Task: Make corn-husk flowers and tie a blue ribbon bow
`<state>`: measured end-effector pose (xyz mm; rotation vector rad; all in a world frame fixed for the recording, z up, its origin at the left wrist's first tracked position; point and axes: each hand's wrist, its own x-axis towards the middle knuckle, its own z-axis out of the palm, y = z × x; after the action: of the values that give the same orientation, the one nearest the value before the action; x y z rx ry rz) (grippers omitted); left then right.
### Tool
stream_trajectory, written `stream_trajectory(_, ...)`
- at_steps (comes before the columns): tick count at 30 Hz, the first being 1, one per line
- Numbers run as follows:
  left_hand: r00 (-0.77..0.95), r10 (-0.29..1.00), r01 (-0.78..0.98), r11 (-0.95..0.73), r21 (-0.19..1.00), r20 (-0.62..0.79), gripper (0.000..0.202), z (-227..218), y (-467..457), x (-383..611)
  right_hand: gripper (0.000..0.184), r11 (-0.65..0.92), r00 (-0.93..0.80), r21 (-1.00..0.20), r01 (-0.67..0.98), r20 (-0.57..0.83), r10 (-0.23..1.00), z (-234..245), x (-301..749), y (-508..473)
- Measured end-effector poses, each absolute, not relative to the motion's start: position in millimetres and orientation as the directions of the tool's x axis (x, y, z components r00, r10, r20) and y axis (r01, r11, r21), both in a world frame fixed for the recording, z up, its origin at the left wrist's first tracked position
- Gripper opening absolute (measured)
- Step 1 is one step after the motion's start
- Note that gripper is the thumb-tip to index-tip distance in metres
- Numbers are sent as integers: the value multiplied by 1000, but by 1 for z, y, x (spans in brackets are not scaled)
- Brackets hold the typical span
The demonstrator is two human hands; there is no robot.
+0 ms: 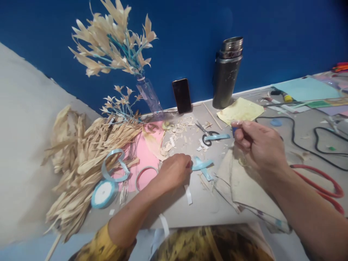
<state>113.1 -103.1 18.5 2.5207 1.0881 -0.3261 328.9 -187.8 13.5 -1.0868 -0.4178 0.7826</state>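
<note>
My left hand [175, 170] rests on the grey table [201, 206], fingers curled and pinched on one end of a light blue ribbon piece [202, 165] that lies looped on the surface. My right hand [257, 145] is raised above a folded beige cloth [246, 185], closed around a small blue object [234, 129] that I cannot name. Another strip of blue ribbon [217, 136] lies just left of it across small black-handled scissors [206, 132].
A blue ribbon spool [103, 193] and a pile of dried corn husks [78, 159] lie left on pink paper [145, 157]. A husk bouquet in a bottle [148, 94], a phone [182, 95], a steel flask [227, 72] stand by the blue wall. Black cables [304, 145], red-handled scissors [323, 185] lie right.
</note>
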Motion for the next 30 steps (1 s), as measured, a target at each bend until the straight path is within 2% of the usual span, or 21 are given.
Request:
stream_trajectory(4, 622, 709, 782, -587, 210, -333, 11, 19, -104, 112, 19, 193, 663, -915, -354, -100, 742, 17, 327, -187)
stream_trajectory(9, 624, 709, 780, -584, 223, -329, 15, 18, -103, 108, 25, 156, 646, -940, -304, -83, 759, 18, 324, -190)
stream_trajectory(14, 592, 783, 791, -517, 327, -192, 14, 35, -109, 84, 27, 122, 648, -956, -267, -84, 757, 16, 323, -192)
stream_trajectory(19, 579, 777, 791, -462, 401, -246, 12, 39, -127, 60, 24, 106, 631, -950, -293, -109, 768, 14, 321, -192)
stream_trajectory(23, 562, 780, 798, -423, 430, -275, 16, 38, -126, 56, 20, 131, 612, -906, -403, -161, 774, 9, 325, -190)
stream_trajectory(28, 555, 799, 785, -411, 464, -231, 33, 54, -115, 58, 15, 211, 512, -751, -626, -192, 837, 6, 340, -185)
stream_trajectory(30, 560, 799, 782, -423, 459, -219, 33, 62, -113, 60, 14, 217, 467, -702, -678, -183, 865, 6, 344, -185)
